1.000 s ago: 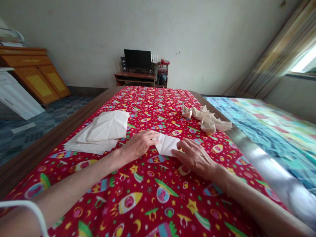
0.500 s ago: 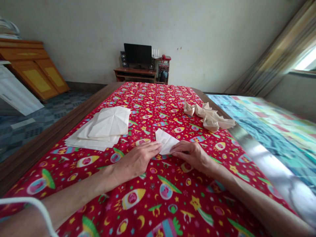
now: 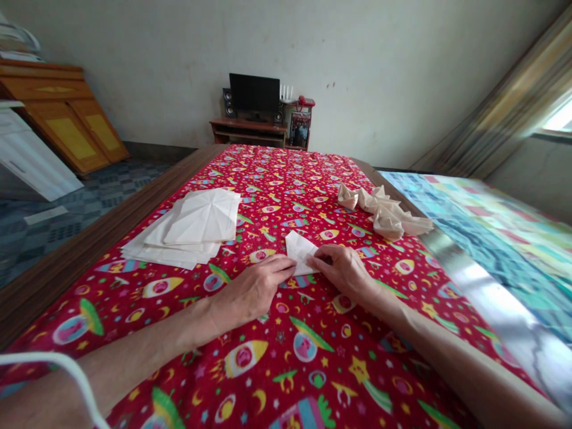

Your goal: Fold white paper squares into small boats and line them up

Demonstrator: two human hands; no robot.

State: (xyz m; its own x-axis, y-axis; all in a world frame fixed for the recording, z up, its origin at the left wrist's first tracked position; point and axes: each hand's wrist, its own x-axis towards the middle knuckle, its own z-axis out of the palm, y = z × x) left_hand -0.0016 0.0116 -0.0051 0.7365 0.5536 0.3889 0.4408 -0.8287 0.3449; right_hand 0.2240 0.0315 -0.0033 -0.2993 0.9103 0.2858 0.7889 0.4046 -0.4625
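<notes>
While the fingers of the left hand [image 3: 259, 285] rest on the near left edge of a small folded paper [image 3: 300, 245], the right hand [image 3: 351, 273] bends over its right side, thumb lying against the paper. The left fingers lie together and nearly straight; the right fingers curl toward the thumb, but I cannot tell whether either hand pinches the paper. It lies between the two hands on a red cloth [image 3: 272, 396] printed with rockets and stars, which covers most of the brown tabletop [image 3: 111, 227]. To the left and farther off, creased white sheets [image 3: 201, 221] lie in an uneven stack. On the right, near the tabletop's edge, several folded paper shapes [image 3: 388, 221] sit bunched together. Beyond the far end, a dark monitor [image 3: 254, 93] stands before the wall [image 3: 379, 77].
</notes>
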